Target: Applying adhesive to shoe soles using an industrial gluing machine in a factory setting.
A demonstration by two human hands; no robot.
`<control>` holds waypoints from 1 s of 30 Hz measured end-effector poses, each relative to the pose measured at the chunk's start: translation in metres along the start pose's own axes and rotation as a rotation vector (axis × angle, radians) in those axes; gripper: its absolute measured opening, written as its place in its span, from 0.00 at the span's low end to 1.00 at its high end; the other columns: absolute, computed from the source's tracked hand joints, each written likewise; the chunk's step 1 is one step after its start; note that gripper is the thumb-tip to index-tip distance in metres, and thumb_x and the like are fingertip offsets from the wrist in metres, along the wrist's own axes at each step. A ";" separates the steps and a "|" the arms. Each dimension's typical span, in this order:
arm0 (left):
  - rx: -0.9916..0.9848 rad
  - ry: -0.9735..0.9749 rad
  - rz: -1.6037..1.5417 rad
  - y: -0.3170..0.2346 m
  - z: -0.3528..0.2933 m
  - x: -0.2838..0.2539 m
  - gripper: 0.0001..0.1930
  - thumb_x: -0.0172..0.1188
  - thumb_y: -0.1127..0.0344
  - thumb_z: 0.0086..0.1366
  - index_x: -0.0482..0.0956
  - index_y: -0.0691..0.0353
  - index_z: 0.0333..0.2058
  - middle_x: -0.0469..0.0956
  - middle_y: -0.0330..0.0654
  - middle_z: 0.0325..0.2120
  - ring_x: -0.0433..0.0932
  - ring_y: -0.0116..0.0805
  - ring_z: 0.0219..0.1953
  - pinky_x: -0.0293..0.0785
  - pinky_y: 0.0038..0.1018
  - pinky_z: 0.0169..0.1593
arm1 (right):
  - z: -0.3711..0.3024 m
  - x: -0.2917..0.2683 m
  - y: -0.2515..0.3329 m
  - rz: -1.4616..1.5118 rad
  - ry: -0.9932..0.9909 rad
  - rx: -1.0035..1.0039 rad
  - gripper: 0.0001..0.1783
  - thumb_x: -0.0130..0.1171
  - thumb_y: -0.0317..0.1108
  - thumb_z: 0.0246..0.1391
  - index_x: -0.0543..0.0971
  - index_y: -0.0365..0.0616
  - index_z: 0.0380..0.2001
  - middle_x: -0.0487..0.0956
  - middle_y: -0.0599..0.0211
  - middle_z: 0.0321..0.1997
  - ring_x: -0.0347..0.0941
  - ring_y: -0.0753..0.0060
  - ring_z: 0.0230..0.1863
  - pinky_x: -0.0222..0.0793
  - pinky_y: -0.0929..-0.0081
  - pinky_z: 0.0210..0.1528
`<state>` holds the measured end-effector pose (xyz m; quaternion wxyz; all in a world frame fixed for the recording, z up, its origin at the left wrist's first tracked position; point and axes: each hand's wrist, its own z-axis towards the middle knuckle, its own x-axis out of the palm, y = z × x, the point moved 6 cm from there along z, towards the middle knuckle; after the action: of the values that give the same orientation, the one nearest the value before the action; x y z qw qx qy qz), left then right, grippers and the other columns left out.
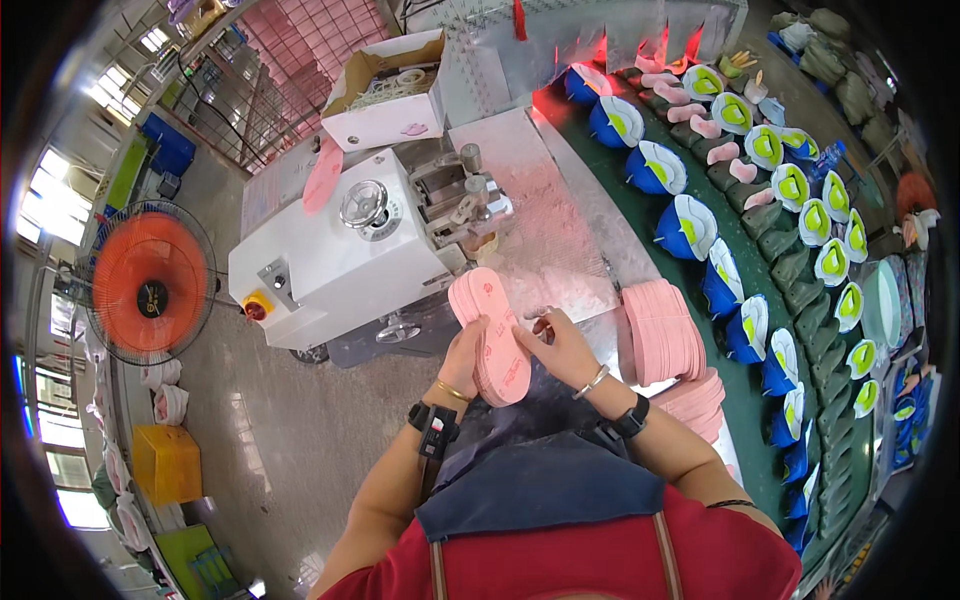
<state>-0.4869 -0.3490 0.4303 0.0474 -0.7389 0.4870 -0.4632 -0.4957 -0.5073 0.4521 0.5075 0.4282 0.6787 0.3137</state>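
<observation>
A stack of pink insoles [490, 300] with red printing is held upright before my body. My left hand [461, 362] is closed around its left side, thumb lying over the top insole. At the stack's right edge, my right hand [562, 352] has its thumb against the insoles and its other fingers curled; whether it grips one insole or several cannot be made out. Just beyond the stack stands a white machine [325, 262] with a round dial and a metal roller head [470, 205]. To the right of my right hand lies a thick pile of pink insoles [660, 332].
More insoles [694, 402] lie nearer my right arm. A green conveyor [668, 262] runs along the right, carrying blue-and-white shoe uppers [685, 226]. Behind the machine sits a white carton [388, 98]. An orange fan [152, 285] stands at left, above a yellow crate [167, 465].
</observation>
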 end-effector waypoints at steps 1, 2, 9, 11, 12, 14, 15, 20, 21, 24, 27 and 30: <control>-0.005 -0.003 -0.003 0.003 0.000 -0.002 0.20 0.50 0.60 0.67 0.68 0.69 0.52 0.76 0.44 0.45 0.76 0.35 0.45 0.73 0.30 0.49 | 0.000 0.003 0.002 0.015 -0.003 -0.006 0.25 0.63 0.45 0.51 0.75 0.32 0.40 0.74 0.56 0.36 0.75 0.69 0.36 0.70 0.78 0.33; 0.005 0.010 0.028 0.005 -0.001 -0.003 0.20 0.50 0.60 0.67 0.68 0.68 0.52 0.76 0.44 0.44 0.76 0.34 0.45 0.73 0.29 0.49 | -0.001 0.004 0.009 0.124 -0.027 -0.085 0.23 0.62 0.44 0.52 0.75 0.34 0.42 0.73 0.56 0.38 0.74 0.68 0.36 0.70 0.77 0.34; 0.040 -0.094 0.100 0.014 -0.001 -0.010 0.18 0.52 0.66 0.67 0.68 0.67 0.53 0.75 0.42 0.46 0.76 0.30 0.45 0.73 0.28 0.49 | -0.017 -0.003 0.026 0.093 -0.225 -0.319 0.19 0.60 0.39 0.52 0.77 0.38 0.43 0.74 0.56 0.41 0.74 0.64 0.36 0.71 0.74 0.35; 0.047 -0.071 0.090 0.014 0.001 -0.007 0.17 0.52 0.67 0.67 0.69 0.67 0.52 0.75 0.42 0.46 0.76 0.31 0.45 0.73 0.28 0.50 | -0.011 -0.003 0.015 0.158 -0.151 -0.205 0.19 0.61 0.39 0.51 0.77 0.38 0.43 0.76 0.57 0.38 0.75 0.64 0.34 0.71 0.74 0.35; 0.048 -0.071 0.068 0.013 0.001 -0.007 0.16 0.52 0.68 0.67 0.69 0.67 0.52 0.75 0.42 0.45 0.76 0.31 0.45 0.73 0.28 0.50 | -0.005 0.000 0.009 0.229 -0.075 -0.138 0.19 0.61 0.38 0.49 0.77 0.38 0.43 0.78 0.57 0.35 0.76 0.64 0.33 0.71 0.75 0.35; 0.041 -0.037 0.002 0.011 -0.001 -0.006 0.16 0.52 0.68 0.66 0.70 0.66 0.51 0.76 0.42 0.45 0.76 0.32 0.45 0.73 0.29 0.50 | 0.014 -0.007 -0.002 0.147 -0.117 -0.061 0.19 0.61 0.38 0.48 0.76 0.37 0.42 0.79 0.58 0.32 0.76 0.65 0.32 0.71 0.74 0.35; 0.046 0.050 -0.100 0.011 -0.004 -0.002 0.16 0.52 0.67 0.66 0.70 0.66 0.51 0.76 0.43 0.45 0.76 0.33 0.45 0.73 0.30 0.51 | 0.028 -0.008 -0.010 0.058 -0.095 0.033 0.20 0.62 0.38 0.47 0.76 0.36 0.41 0.79 0.58 0.30 0.77 0.66 0.31 0.71 0.74 0.36; -0.112 0.024 -0.126 0.016 -0.031 -0.023 0.19 0.50 0.65 0.62 0.69 0.66 0.51 0.76 0.46 0.45 0.76 0.38 0.46 0.72 0.33 0.52 | 0.118 -0.022 -0.012 0.078 -0.196 -0.003 0.24 0.66 0.38 0.41 0.74 0.33 0.39 0.80 0.57 0.32 0.78 0.65 0.32 0.72 0.72 0.35; -0.117 0.014 -0.129 0.018 -0.034 -0.026 0.19 0.50 0.66 0.63 0.69 0.66 0.51 0.76 0.46 0.45 0.76 0.38 0.46 0.72 0.33 0.52 | 0.136 -0.019 -0.009 0.093 -0.181 0.019 0.24 0.66 0.38 0.41 0.74 0.33 0.39 0.80 0.57 0.32 0.78 0.65 0.32 0.72 0.72 0.35; -0.114 0.005 -0.132 0.021 -0.042 -0.033 0.19 0.50 0.67 0.63 0.69 0.67 0.51 0.76 0.46 0.45 0.76 0.38 0.47 0.72 0.33 0.52 | 0.163 -0.024 0.006 0.248 -0.294 -0.037 0.28 0.66 0.37 0.40 0.71 0.31 0.42 0.80 0.52 0.34 0.79 0.59 0.32 0.72 0.69 0.35; -0.089 0.004 -0.116 0.018 -0.052 -0.038 0.19 0.50 0.67 0.63 0.68 0.67 0.52 0.76 0.46 0.45 0.76 0.38 0.47 0.72 0.33 0.52 | 0.162 -0.035 0.013 0.181 -0.261 -0.014 0.28 0.65 0.38 0.43 0.70 0.29 0.44 0.80 0.51 0.34 0.79 0.60 0.35 0.73 0.70 0.34; -0.075 -0.026 -0.115 0.017 -0.070 -0.046 0.20 0.51 0.67 0.63 0.68 0.68 0.52 0.75 0.46 0.46 0.75 0.38 0.48 0.72 0.33 0.53 | 0.155 -0.052 0.009 0.007 -0.197 0.040 0.26 0.64 0.39 0.45 0.72 0.32 0.44 0.80 0.51 0.34 0.79 0.57 0.36 0.73 0.65 0.35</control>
<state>-0.5536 -0.2959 0.4318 -0.0007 -0.7729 0.4600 -0.4371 -0.3391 -0.5511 0.4374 0.5618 0.4696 0.6302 0.2584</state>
